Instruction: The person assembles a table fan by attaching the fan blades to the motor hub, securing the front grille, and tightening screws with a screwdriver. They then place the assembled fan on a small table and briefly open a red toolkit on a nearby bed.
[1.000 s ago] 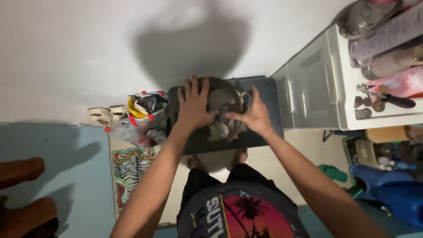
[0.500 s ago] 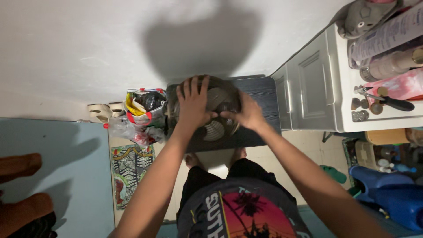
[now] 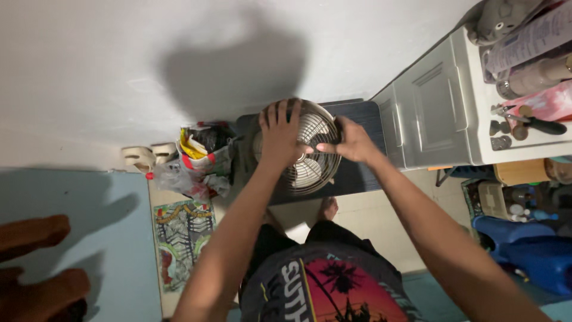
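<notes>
Left hand, right hand both clamped on one fan (round metal grille).

A cluttered home corner: white cabinet, patterned floor mat, stuffed bags
</notes>
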